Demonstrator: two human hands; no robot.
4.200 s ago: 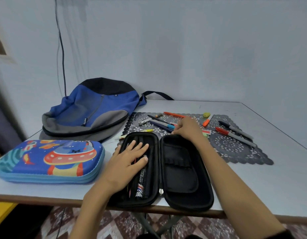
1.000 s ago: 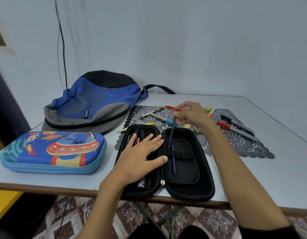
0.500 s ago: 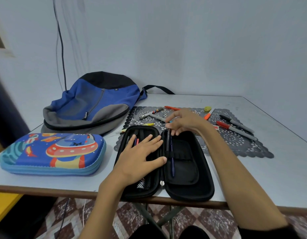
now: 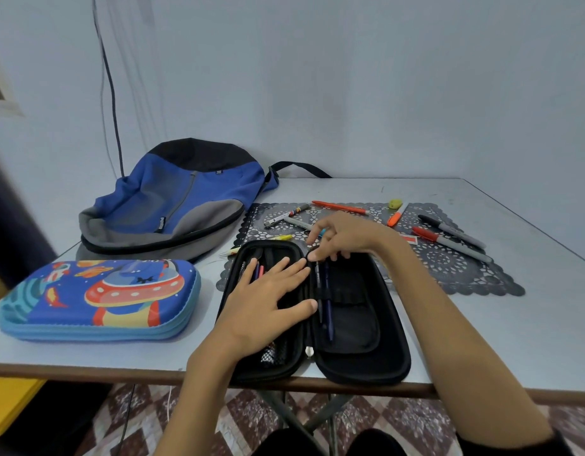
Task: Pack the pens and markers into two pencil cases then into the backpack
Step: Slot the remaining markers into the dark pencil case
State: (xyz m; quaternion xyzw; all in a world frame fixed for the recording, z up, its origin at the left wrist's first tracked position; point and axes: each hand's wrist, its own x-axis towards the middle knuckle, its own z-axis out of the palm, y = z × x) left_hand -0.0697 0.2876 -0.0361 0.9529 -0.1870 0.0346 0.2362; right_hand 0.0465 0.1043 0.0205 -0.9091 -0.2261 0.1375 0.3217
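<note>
Head view: an open black pencil case [image 4: 366, 373] is seen lying flat at the near edge of the table [image 4: 498, 330], and all places are given from it. The left hand [image 4: 268, 297] is laid flat on the case's left half, with fingers straight and spread and nothing grasped. A few pens [image 4: 256, 270] are seen in that half, just beyond the fingertips. The right hand [image 4: 345, 236] is held over the far rim of the case's right half, with its fingers curled downward. One fingertip is placed at the top end of a thin pen [image 4: 318, 287]; whether that pen is pinched cannot be told. A dark blue pen [image 4: 329, 314] is lodged just beside the thin pen, in the right half near the hinge.

To the left of the case, a blue pencil case [image 4: 100, 297] printed with a spaceship is found closed. Beyond the case and to its left, a blue and grey backpack [image 4: 172, 205] is laid on its side. A grey lace mat [image 4: 449, 271] is spread beyond the case and to its right. On it, an orange pen [image 4: 340, 207], a grey marker [image 4: 284, 217], a yellow highlighter [image 4: 281, 237], an orange-capped marker [image 4: 396, 214], a black marker [image 4: 449, 230] and a red-capped marker [image 4: 449, 244] are scattered.
</note>
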